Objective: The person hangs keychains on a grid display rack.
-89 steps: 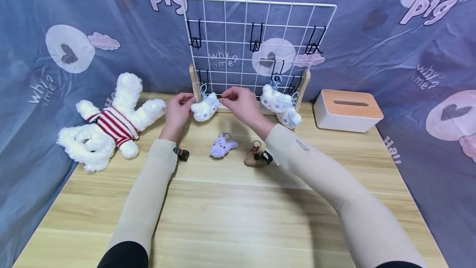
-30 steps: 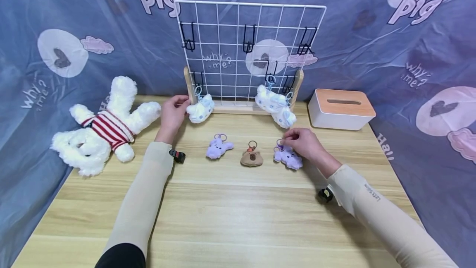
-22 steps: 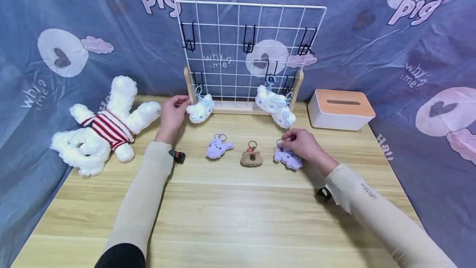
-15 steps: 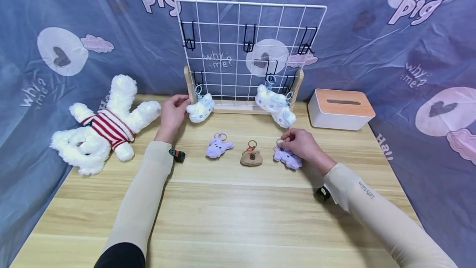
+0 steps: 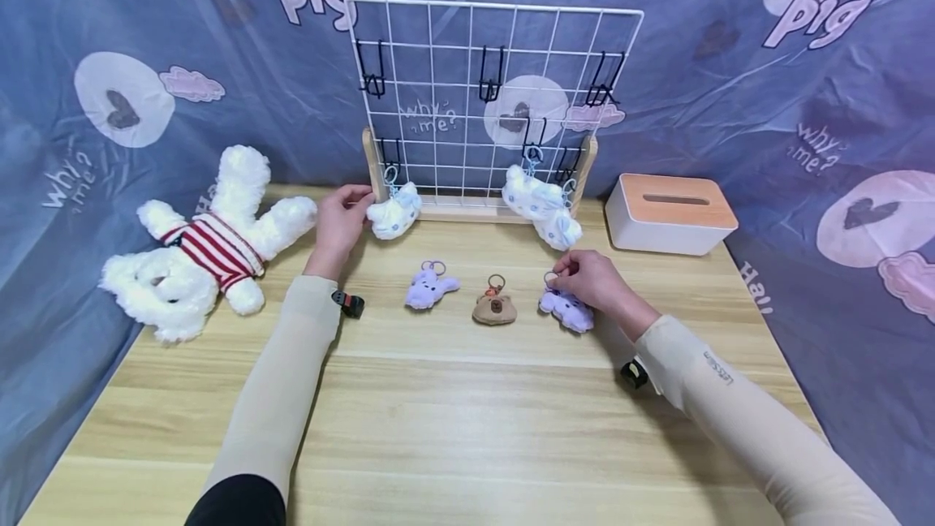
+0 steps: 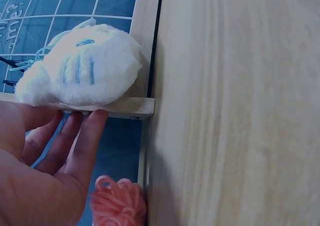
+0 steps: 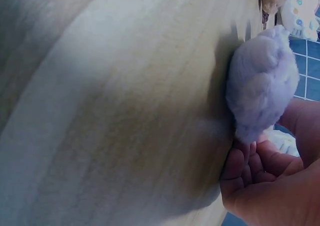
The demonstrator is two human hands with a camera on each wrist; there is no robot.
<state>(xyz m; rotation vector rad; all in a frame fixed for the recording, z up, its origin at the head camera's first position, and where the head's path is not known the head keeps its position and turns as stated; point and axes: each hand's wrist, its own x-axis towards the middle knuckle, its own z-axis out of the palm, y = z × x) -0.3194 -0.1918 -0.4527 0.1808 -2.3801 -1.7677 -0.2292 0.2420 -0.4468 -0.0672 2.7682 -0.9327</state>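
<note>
You're working far out over the desk (image 5: 460, 437), and your right grip (image 5: 597, 282) is pinching with finger and thumb at the ring end of a purple plush keychain (image 5: 571, 315). That plush is lying at the right of a loose row, with a brown plush (image 5: 494, 309) sitting to its left and another purple plush (image 5: 428, 289) lying farther left. From the right wrist you're seeing the rounded body bulging beyond your fingertips; exactly what they're squeezing is hiding behind your own fingers.

It's looking feather-light and squashy, so you're risking no breakage, though the short pile is probably giving under pressure and the body is likely swinging once it's dangling. The metal-looking ring (image 5: 546, 277) is promising the surer hold: stiff, thin, maybe a touch slick and prone to flipping. You're doing best by pinching the ring's edge and leaving the stuffing alone.

Over on the left, your left grip (image 5: 342, 222) is reaching with fairly straight fingers, not curling round anything; the tips are meeting the wooden foot (image 6: 142, 106) of the rack, right beside the blue-and-white plush (image 5: 397, 213) that's hanging there. Whether they're also brushing its fur, you're not getting a clear look.
</note>
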